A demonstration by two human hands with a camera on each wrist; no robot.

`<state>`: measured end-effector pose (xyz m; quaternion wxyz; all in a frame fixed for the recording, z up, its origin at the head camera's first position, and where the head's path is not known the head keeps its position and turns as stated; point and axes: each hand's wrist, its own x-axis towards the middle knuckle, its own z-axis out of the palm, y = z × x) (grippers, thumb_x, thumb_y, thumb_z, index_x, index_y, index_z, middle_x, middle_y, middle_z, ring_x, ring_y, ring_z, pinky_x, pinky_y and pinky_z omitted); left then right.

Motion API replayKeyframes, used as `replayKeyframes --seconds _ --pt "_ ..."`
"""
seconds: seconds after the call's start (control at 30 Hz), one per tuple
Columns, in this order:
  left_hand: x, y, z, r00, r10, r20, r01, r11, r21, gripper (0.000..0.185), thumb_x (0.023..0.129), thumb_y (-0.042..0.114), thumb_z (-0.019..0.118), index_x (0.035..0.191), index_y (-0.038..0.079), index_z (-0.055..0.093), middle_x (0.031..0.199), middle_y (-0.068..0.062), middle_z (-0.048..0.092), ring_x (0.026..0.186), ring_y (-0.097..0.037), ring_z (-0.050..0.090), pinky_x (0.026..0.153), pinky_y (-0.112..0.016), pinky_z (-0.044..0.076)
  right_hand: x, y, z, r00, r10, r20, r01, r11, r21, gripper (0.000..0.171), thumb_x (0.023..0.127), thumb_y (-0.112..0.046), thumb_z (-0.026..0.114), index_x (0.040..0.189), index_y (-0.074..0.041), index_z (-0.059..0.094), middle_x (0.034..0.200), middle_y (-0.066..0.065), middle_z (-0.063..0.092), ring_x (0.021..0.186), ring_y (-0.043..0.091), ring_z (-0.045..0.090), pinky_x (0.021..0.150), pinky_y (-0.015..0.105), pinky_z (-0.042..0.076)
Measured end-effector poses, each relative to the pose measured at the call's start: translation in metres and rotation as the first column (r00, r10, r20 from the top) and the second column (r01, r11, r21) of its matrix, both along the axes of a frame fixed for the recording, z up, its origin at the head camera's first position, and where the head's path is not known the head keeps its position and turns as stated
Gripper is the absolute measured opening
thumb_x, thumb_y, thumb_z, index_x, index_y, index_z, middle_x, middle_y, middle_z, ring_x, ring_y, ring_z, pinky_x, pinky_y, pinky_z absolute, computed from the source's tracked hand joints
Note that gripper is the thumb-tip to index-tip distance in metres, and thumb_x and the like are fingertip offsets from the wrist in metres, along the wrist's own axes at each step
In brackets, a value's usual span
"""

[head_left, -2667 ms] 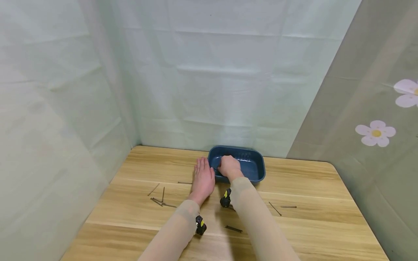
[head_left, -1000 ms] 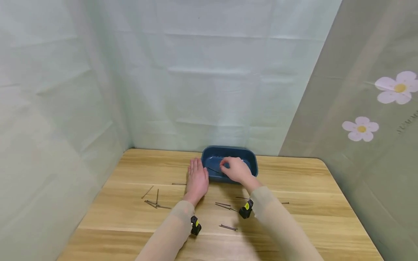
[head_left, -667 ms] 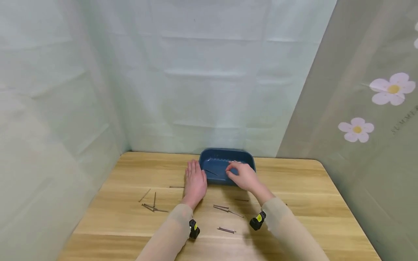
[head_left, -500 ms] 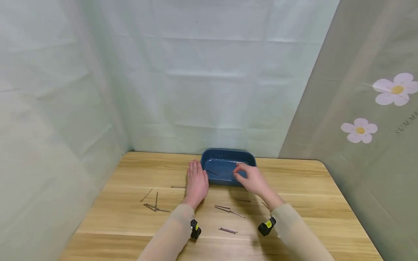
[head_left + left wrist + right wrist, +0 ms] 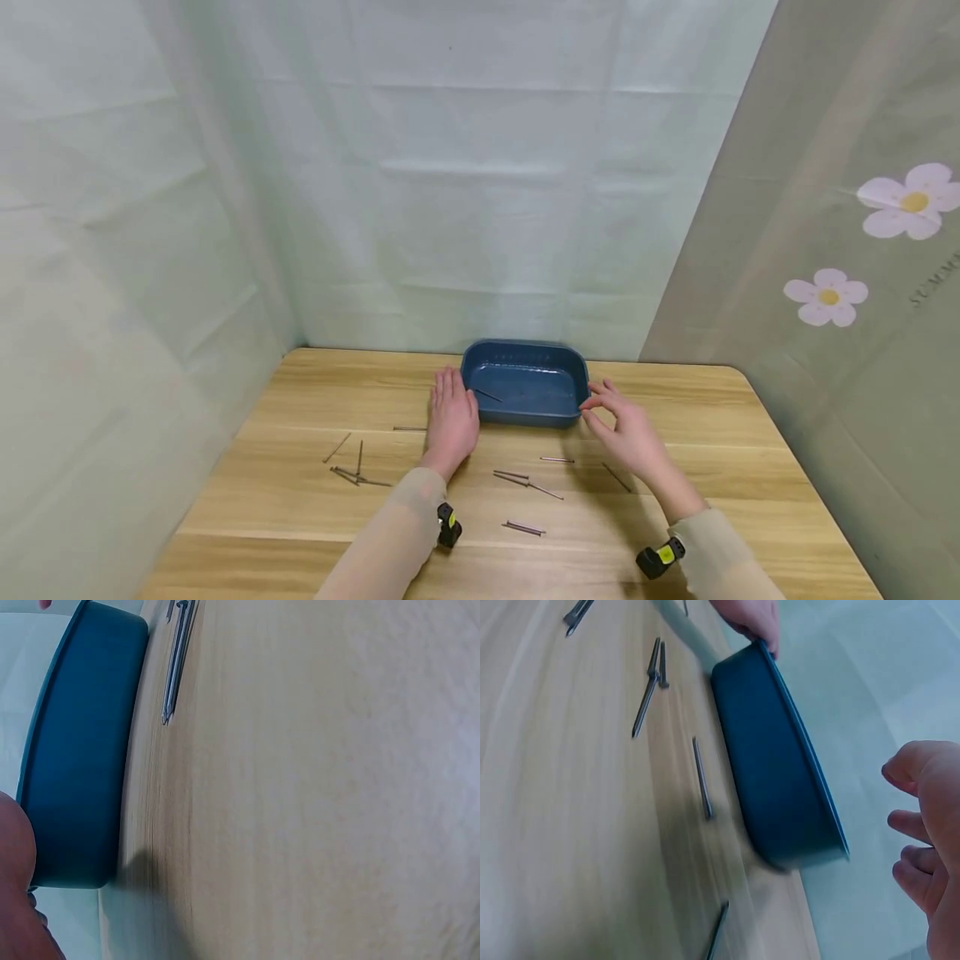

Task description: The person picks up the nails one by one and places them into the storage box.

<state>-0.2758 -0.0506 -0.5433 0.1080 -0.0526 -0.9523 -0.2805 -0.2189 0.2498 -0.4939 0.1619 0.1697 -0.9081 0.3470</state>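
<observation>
A dark blue tray (image 5: 525, 408) stands at the back middle of the wooden table (image 5: 735, 467), and one nail (image 5: 487, 394) lies inside it. My left hand (image 5: 452, 412) lies flat on the table with its fingers against the tray's left side. My right hand (image 5: 617, 417) hovers just right of the tray, fingers loosely bent and empty. In the right wrist view those fingers (image 5: 919, 825) hang above the tray's (image 5: 780, 772) end. The left wrist view shows the tray's wall (image 5: 82, 750) and a nail (image 5: 176, 664) on the table.
Loose nails lie on the table: a cluster (image 5: 352, 471) at the left, a pair (image 5: 525, 481) and a single one (image 5: 523, 527) between my arms, others (image 5: 557, 459) (image 5: 617, 477) near the right hand. Cloth walls close in the back and both sides.
My right hand has come out of the tray and moved right and nearer, leaving a nail inside. The left hand has stayed put.
</observation>
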Motion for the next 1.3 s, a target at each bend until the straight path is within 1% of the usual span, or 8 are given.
replayKeyframes --seconds 0.13,0.3,0.47,0.6,0.87,1.07,1.2,1.3 --pt "0.001 -0.002 -0.001 1.0 0.002 -0.006 -0.002 1.0 0.008 0.057 0.115 0.019 0.04 0.16 -0.015 0.03 0.169 -0.032 0.027 0.16 -0.046 0.02 0.129 -0.057 0.02 0.009 0.013 -0.003 1.0 -0.027 -0.004 0.027 1.0 0.011 0.007 0.1 -0.008 0.075 0.107 -0.009 0.077 0.143 0.025 0.065 0.143 0.053 0.048 0.112 0.071 0.04" --pt "0.001 -0.002 0.0 1.0 -0.003 -0.009 0.003 1.0 0.003 0.058 0.115 0.019 0.04 0.16 -0.015 0.031 0.169 -0.032 0.028 0.16 -0.047 0.021 0.128 -0.058 0.021 0.025 0.029 -0.008 0.998 -0.059 0.025 0.059 0.998 0.031 0.011 0.1 -0.01 0.075 0.111 -0.008 0.076 0.145 0.025 0.063 0.145 0.052 0.047 0.112 0.072 0.039" --pt "0.002 0.0 0.002 1.0 -0.019 -0.002 0.019 1.0 0.012 0.058 0.115 0.019 0.04 0.16 -0.016 0.03 0.169 -0.033 0.028 0.16 -0.047 0.02 0.128 -0.058 0.022 0.042 0.049 -0.013 0.995 -0.085 0.046 0.083 0.995 0.05 0.008 0.098 -0.007 0.077 0.105 -0.01 0.076 0.143 0.027 0.064 0.144 0.055 0.046 0.112 0.074 0.038" --pt "0.002 0.0 0.002 1.0 -0.009 0.004 0.008 1.0 0.019 0.058 0.115 0.019 0.04 0.161 -0.015 0.03 0.169 -0.032 0.028 0.16 -0.046 0.02 0.128 -0.057 0.022 0.053 0.063 -0.015 0.994 -0.088 0.071 0.082 0.994 0.072 0.006 0.098 -0.009 0.078 0.103 -0.012 0.077 0.143 0.03 0.063 0.143 0.059 0.044 0.108 0.076 0.04" --pt "-0.001 -0.001 0.001 1.0 -0.001 -0.005 0.001 1.0 0.03 0.058 0.115 0.019 0.04 0.161 -0.015 0.03 0.17 -0.032 0.027 0.16 -0.045 0.02 0.129 -0.057 0.021 0.074 0.075 -0.025 0.983 -0.109 0.15 0.096 0.991 0.096 0.009 0.096 -0.007 0.079 0.099 -0.014 0.076 0.144 0.033 0.06 0.143 0.063 0.04 0.109 0.079 0.036" --pt "0.001 0.0 0.002 1.0 -0.003 0.006 0.003 1.0 0.03 0.058 0.115 0.019 0.04 0.161 -0.015 0.03 0.17 -0.031 0.027 0.16 -0.045 0.02 0.129 -0.057 0.021 0.082 0.077 -0.031 0.984 -0.119 0.13 0.096 0.98 0.175 0.015 0.091 -0.005 0.083 0.093 -0.016 0.074 0.141 0.037 0.06 0.139 0.066 0.042 0.109 0.078 0.036" --pt "0.001 0.0 0.002 1.0 0.001 0.017 -0.002 1.0 0.016 0.058 0.115 0.02 0.039 0.161 -0.014 0.03 0.17 -0.031 0.027 0.161 -0.045 0.019 0.129 -0.057 0.02 0.082 0.075 -0.033 0.981 -0.122 0.147 0.082 0.964 0.253 0.014 0.092 -0.011 0.084 0.092 -0.02 0.073 0.144 0.036 0.059 0.141 0.064 0.041 0.11 0.076 0.037" --pt "0.001 0.0 0.002 1.0 0.003 0.02 -0.003 1.0 0.012 0.058 0.115 0.021 0.039 0.161 -0.014 0.03 0.17 -0.031 0.027 0.161 -0.044 0.018 0.129 -0.056 0.02 0.082 0.073 -0.036 0.98 -0.121 0.161 0.074 0.96 0.27 0.013 0.093 -0.014 0.083 0.092 -0.022 0.073 0.146 0.035 0.057 0.143 0.063 0.04 0.111 0.075 0.037"
